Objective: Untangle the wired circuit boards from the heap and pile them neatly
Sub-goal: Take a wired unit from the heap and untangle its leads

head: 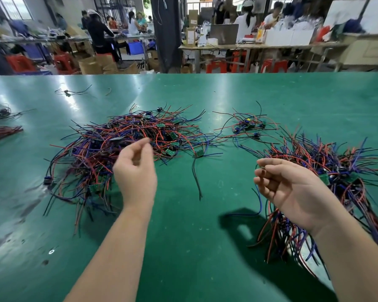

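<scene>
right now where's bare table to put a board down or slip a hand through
Widest bare table lies near you, between the tangled heap on the left and the sorted pile on the right. The far strip beyond both is mostly bare. Crowded: the gap between heap and small cluster, crossed by stray wires.

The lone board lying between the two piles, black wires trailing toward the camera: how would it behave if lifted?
Probably very light: the lone board is tiny beside its wires. Its black wires lie in loose curves on the table, so they would likely dangle limply. A red wire reaches it from the left heap, so it might snag.
</scene>
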A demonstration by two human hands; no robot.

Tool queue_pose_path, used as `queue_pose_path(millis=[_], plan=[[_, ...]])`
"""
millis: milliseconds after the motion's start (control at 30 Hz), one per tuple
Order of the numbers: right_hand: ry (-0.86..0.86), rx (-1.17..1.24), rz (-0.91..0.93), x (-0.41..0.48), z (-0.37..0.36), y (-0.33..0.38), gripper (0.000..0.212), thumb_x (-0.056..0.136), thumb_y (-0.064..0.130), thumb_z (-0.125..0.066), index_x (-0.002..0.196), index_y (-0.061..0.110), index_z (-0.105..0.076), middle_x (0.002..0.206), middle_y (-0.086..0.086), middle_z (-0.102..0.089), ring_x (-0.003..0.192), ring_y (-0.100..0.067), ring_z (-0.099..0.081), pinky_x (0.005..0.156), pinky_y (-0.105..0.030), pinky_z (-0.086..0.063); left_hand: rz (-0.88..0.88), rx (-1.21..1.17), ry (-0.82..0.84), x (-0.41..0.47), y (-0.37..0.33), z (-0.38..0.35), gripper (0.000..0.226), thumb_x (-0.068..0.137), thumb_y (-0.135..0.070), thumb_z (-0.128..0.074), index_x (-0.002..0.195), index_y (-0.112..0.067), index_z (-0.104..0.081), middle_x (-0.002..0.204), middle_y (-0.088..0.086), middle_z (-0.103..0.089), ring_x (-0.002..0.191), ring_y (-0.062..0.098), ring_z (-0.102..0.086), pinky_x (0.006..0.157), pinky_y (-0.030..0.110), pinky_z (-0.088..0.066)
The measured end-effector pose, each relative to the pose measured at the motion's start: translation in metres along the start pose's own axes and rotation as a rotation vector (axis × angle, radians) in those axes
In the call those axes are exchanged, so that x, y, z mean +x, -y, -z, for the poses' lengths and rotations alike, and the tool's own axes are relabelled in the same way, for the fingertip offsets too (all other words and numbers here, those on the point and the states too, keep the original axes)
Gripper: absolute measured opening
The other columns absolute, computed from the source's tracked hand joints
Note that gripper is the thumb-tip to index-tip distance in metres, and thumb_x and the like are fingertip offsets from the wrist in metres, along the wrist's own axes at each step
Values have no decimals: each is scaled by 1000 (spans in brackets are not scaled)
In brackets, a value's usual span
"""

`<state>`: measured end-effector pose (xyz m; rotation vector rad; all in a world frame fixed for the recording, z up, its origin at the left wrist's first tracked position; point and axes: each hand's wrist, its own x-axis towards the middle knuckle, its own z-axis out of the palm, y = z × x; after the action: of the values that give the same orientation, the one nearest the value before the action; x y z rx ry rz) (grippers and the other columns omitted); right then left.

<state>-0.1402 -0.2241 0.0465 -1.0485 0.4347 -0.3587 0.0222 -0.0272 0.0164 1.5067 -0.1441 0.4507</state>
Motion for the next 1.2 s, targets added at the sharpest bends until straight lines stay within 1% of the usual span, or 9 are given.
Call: queue_pose_path(millis=[133,233,333,467,733,833,933,1033,1200], plan=[[10,-32,-45,2,-2,-4,21,93,0,-42,92,2,-63,69,-11,-68,59,-16,-65,54,-20,-54,-396,14,379,-49,-20,-16,8,83,-22,-63,87,-21,-70,86,-3,-65,84,14,-62,73,26,-50],[91,-73,-106,3,-4,-6,21,86,9,-51,101,5,-64,86,-13,-72,65,-16,-66,59,-21,-53,-418,-45,623,-73,-28,-22,12,79,-23,-66,77,-14,-73,79,-1,-65,79,11,-62,75,22,-48],[179,-70,-163,2,-6,-7,45,71,23,-57,114,9,-61,104,-12,-71,72,-15,-66,68,-25,-49,-434,-72,785,-81,-29,-23,14,77,-20,-69,69,-10,-71,75,0,-66,73,10,-63,74,21,-48],[162,-9,-121,2,-8,-8,44,69,21,-63,112,12,-63,90,-9,-71,64,-14,-64,56,-19,-50,-430,-63,930,-87,-27,-24,13,75,-11,-73,63,-8,-69,70,-2,-65,68,9,-62,71,20,-48],[145,51,-27,2,-11,-13,33,63,6,-67,96,9,-64,85,-14,-73,58,-14,-66,52,-19,-52,-383,-6,1052,-86,-25,-22,28,82,-22,-67,60,-5,-66,63,3,-63,62,18,-60,64,32,-48],[130,66,-31,2,-12,-16,29,67,7,-65,95,7,-59,90,-18,-73,57,-14,-66,52,-18,-53,-147,-47,1004,-86,-26,-24,38,83,-37,-58,55,-11,-60,54,2,-61,52,21,-57,55,33,-48],[166,87,-68,0,-14,-15,23,72,10,-62,94,4,-60,97,-20,-72,64,-16,-70,51,-18,-54,159,-90,846,-81,-25,-31,27,83,-39,-55,71,-15,-62,61,-4,-66,51,12,-58,53,28,-48],[188,86,-80,-1,-16,-20,28,72,8,-62,98,1,-63,94,-14,-72,74,-20,-71,54,-20,-55,291,-141,849,-77,-21,-33,27,85,-44,-63,86,-17,-65,80,1,-73,68,17,-68,56,27,-51],[186,-58,-32,-1,-18,-29,30,71,8,-64,101,3,-68,92,-14,-69,80,-21,-62,71,-29,-55,348,-212,874,-79,-21,-35,26,75,-35,-63,87,-13,-69,77,4,-74,68,17,-71,59,25,-56]])
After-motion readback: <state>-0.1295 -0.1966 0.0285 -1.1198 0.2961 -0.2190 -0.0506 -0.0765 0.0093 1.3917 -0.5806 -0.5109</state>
